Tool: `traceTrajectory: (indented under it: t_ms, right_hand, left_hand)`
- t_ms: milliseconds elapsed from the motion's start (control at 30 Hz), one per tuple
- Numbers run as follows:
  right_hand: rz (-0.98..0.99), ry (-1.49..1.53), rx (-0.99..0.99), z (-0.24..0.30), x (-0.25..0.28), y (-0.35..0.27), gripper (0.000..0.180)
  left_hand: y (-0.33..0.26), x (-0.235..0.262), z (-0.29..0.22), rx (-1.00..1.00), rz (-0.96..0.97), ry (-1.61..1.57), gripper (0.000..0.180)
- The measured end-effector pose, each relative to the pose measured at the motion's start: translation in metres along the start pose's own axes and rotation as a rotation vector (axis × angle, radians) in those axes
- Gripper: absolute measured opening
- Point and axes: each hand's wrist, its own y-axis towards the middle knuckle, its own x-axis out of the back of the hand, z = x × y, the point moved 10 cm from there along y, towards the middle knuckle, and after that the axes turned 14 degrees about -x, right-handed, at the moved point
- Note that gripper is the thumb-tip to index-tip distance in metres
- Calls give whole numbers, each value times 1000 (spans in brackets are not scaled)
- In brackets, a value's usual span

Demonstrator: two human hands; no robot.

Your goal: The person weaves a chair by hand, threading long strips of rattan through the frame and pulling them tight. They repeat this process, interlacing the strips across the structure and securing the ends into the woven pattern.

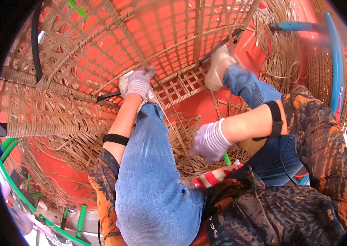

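Hands at a wicker frame point(99, 53) lying on its side.
Left hand point(139, 82) pinches a cane strand point(120, 78) running leftward-down; right hand point(209, 141) curls closed over loose strips point(190, 135).

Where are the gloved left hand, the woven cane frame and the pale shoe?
left hand point(139, 82), head view, back of the glove.
woven cane frame point(169, 45), head view, lattice strip.
pale shoe point(216, 67), head view, upper side.
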Motion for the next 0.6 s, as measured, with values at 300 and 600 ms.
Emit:
traceTrajectory:
  t_ms: [300, 600]
  right_hand:
    - [-257, -117, -290, -90, 28, 48, 14]
    - [-862, 891, -287, -240, 172, 84, 35]
  left_hand:
    - [4, 2, 17, 26, 22, 73, 25]
    - [32, -7, -2, 82, 343, 510, 45]
